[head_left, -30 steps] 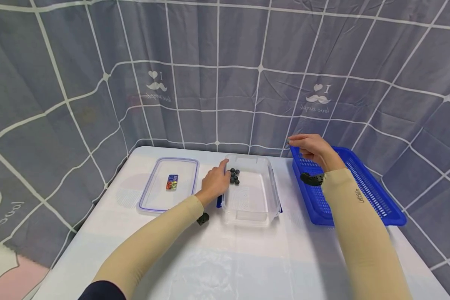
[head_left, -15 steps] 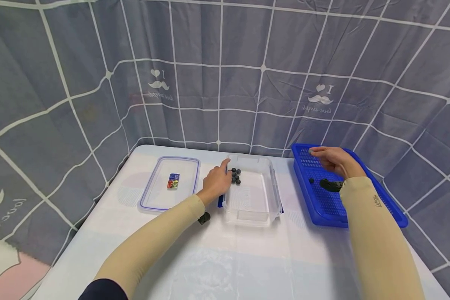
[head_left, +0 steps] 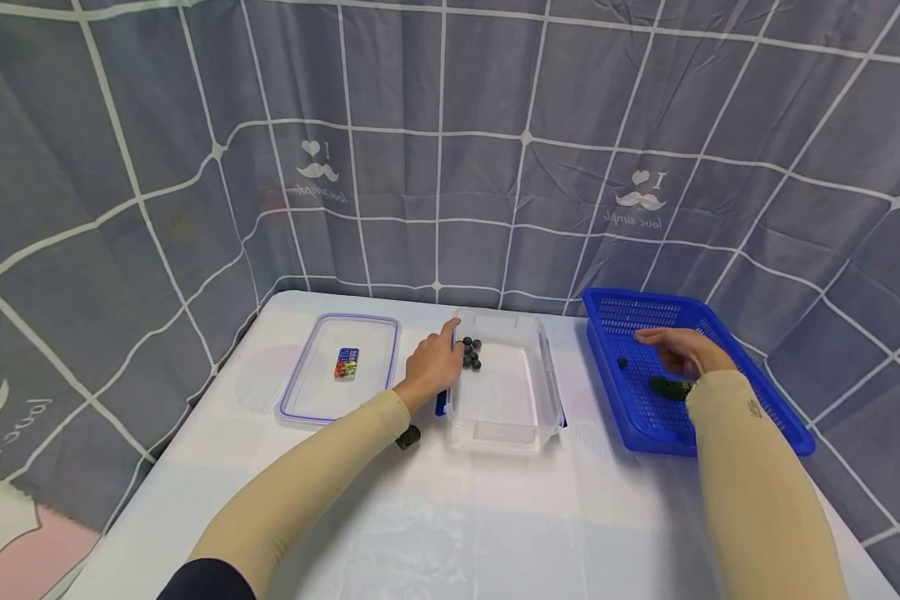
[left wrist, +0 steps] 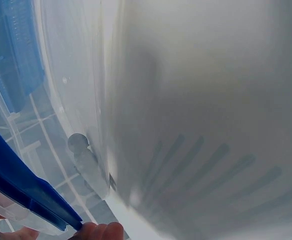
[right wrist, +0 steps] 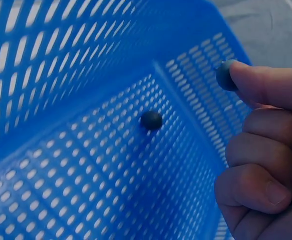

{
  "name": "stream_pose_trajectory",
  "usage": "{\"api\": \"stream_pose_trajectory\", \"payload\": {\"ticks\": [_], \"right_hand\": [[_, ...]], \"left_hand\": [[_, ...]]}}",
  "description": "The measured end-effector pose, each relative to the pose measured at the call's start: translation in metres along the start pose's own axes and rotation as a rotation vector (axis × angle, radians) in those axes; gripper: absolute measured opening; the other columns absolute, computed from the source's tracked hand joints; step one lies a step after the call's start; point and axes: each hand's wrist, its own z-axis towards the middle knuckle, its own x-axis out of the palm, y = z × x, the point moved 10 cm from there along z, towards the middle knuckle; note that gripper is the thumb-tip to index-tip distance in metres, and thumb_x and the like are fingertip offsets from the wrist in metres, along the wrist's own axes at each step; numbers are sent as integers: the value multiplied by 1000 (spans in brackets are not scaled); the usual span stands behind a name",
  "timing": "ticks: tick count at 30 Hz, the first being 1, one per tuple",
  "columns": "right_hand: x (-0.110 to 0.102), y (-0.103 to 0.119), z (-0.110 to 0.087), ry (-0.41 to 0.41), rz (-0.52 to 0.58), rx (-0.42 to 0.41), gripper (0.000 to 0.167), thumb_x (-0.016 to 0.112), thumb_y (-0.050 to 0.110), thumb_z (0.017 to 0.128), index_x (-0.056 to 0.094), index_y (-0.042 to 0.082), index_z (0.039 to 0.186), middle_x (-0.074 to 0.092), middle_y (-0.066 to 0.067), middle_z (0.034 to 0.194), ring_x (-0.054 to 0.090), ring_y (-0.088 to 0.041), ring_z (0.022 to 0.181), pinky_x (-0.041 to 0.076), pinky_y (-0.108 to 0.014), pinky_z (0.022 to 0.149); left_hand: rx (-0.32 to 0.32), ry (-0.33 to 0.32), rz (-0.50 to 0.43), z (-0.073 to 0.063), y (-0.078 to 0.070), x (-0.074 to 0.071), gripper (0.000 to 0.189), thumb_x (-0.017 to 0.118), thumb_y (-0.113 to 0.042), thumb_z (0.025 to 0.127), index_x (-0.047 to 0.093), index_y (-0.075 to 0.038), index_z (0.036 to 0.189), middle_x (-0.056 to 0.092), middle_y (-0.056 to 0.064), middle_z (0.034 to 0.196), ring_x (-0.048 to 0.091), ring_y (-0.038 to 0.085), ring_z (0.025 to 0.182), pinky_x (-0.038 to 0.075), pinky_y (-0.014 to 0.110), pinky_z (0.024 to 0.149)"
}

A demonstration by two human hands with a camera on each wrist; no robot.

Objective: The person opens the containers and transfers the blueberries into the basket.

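My left hand (head_left: 432, 362) holds the left side wall of a clear plastic food container (head_left: 492, 432). In the left wrist view its fingertips (left wrist: 105, 231) are by the container's blue latch (left wrist: 30, 187). Several dark blueberries (head_left: 471, 361) lie inside the container, near that wall. Over the blue basket (head_left: 607, 410), my right hand (head_left: 678, 346) pinches one blueberry (right wrist: 226, 75) between thumb and index finger, its other fingers curled in. Another blueberry (right wrist: 151, 120) rests on the basket's perforated floor, below and apart from the hand.
A clear lid (head_left: 322, 408) with a blue seal and a fruit label (head_left: 347, 363) lies left of the container. White cloth (head_left: 435, 517) covers the table. A grey checked curtain (head_left: 390, 167) hangs behind and at both sides.
My right hand has moved right and then down into the basket area, pinching the blueberry. The left hand stays on the container.
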Motion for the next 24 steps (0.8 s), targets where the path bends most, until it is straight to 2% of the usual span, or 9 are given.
{"api": "stream_pose_trajectory", "payload": {"ticks": [2,4,6,7,9,11,21,22,24], "right_hand": [[-2,-6,-1,-13,-56,7,22,55,33,103,72,20,106,37,11,53,34,-6,49,33,-25,51],[-3,-11,-2,-19,-80,17,18,58,34,101,70,29,89,38,11,53,35,-7,50,34,-26,52],[-2,-15,-1,-1,-68,25,23,57,32,102,72,15,100,37,11,54,34,-6,50,34,-25,52],[0,-17,0,9,-50,28,28,55,29,103,69,10,119,36,11,54,34,-6,50,33,-25,52],[2,-21,2,22,-17,38,49,54,25,103,47,0,145,36,11,55,33,-5,50,33,-24,51],[2,-24,3,19,2,58,62,54,22,103,28,-5,153,35,11,56,33,-5,50,32,-24,52],[5,-30,5,26,17,65,64,50,17,104,21,-5,156,31,11,59,30,-5,53,32,-25,55],[4,-30,5,12,20,70,58,51,18,104,32,-5,153,32,10,58,30,-6,52,32,-26,55],[1,-29,3,-19,-23,86,38,53,24,103,64,-7,124,34,10,56,32,-7,51,33,-26,53]], "left_hand": [[5,-3,-1,0,-1,0,51,38,-36,107,33,-30,158,62,15,132,61,34,114,51,54,86],[8,-6,-2,0,-1,0,51,38,-36,107,33,-30,158,62,15,131,61,34,113,51,54,86],[10,-7,-1,-1,-1,0,51,37,-36,107,33,-30,158,62,15,131,62,34,113,52,54,85],[10,-7,0,-1,-1,0,51,37,-36,107,33,-30,158,62,15,130,62,34,113,52,54,85],[9,-8,1,-1,-1,0,51,37,-36,107,33,-30,158,62,15,130,62,34,112,52,54,84],[10,-8,4,0,-1,-1,51,37,-35,107,33,-30,158,62,15,130,62,33,112,52,53,83],[3,-9,-1,1,0,0,52,37,-36,107,32,-30,158,62,15,131,62,34,112,52,54,84],[3,-9,-1,1,0,1,52,37,-36,107,32,-30,158,62,15,131,62,34,112,52,54,84],[1,-7,1,1,0,1,52,37,-36,107,32,-30,158,62,15,131,62,33,112,52,53,84]]}}
